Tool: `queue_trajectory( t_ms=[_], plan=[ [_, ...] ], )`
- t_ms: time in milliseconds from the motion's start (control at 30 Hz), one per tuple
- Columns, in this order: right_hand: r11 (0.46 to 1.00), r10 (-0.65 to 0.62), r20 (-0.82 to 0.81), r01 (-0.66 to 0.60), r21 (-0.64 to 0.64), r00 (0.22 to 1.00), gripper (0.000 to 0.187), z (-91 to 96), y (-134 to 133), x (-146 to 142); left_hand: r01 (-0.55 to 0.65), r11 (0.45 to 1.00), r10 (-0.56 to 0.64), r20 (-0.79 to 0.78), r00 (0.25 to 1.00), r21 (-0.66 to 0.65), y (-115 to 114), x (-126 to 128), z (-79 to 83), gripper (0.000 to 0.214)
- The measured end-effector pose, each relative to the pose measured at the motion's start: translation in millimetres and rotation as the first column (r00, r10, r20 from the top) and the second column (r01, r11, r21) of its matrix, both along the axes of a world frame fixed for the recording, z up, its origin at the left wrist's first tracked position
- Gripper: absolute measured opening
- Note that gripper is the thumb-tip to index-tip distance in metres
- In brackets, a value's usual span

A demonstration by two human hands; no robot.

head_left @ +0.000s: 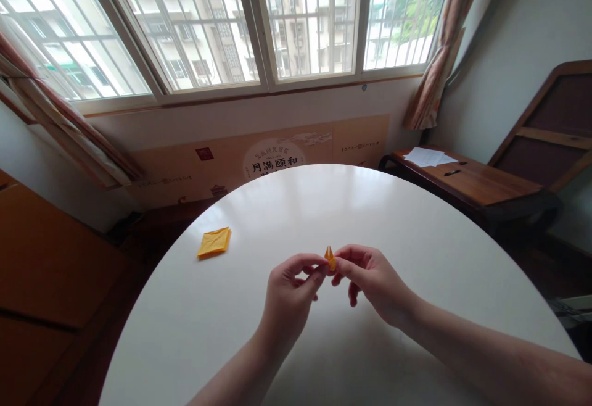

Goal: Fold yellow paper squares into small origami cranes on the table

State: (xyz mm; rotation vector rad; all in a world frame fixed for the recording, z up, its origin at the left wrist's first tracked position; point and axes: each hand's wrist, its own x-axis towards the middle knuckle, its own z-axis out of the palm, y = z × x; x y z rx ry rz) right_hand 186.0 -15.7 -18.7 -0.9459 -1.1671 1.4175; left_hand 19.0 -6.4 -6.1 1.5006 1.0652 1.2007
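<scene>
A small piece of folded orange paper (pixel 330 258) is held up between my two hands, with two pointed tips standing upward. My left hand (pixel 296 282) pinches its left side between thumb and fingers. From the other side, my right hand (pixel 372 279) grips it between thumb and index finger, the other fingers curled loosely below. Its lower part is partly hidden by my fingertips. Both hands are above the white round table (pixel 259 344). Farther to the left, a flat folded square of yellow-orange paper (pixel 214 243) lies on the tabletop.
Beyond the table are a printed cardboard panel (pixel 361 140) and a barred window (pixel 309 23). At the right stands a wooden bench (pixel 499 181) bearing white sheets (pixel 425 157) and a dark pen (pixel 452 173). A brown wooden cabinet (pixel 50 258) is at the left.
</scene>
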Motion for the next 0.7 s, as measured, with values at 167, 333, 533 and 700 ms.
queue_trajectory(
  t_ms=[167,333,533,700],
  plan=[
    [1.000,-0.005,0.023,0.005,0.010,1.000,0.028,-0.7,-0.4,0.1,0.003,1.000,-0.003,-0.025,1.000,-0.004,0.3,1.9,0.6,0.014],
    [1.000,0.001,0.026,-0.001,0.012,1.000,0.030,-0.7,-1.2,-1.2,-0.017,1.000,0.017,-0.011,1.000,-0.016,1.2,2.6,0.7,0.014],
    [1.000,0.011,0.069,-0.013,0.023,0.998,0.031,-3.3,-0.8,-0.9,-0.045,0.999,0.046,0.016,0.999,-0.018,0.5,3.5,1.3,0.012],
    [1.000,0.000,0.089,-0.003,0.030,0.996,0.031,-3.8,-0.1,-0.9,-0.050,0.998,0.051,0.033,0.998,-0.023,0.4,5.2,1.8,0.010]
  ],
)
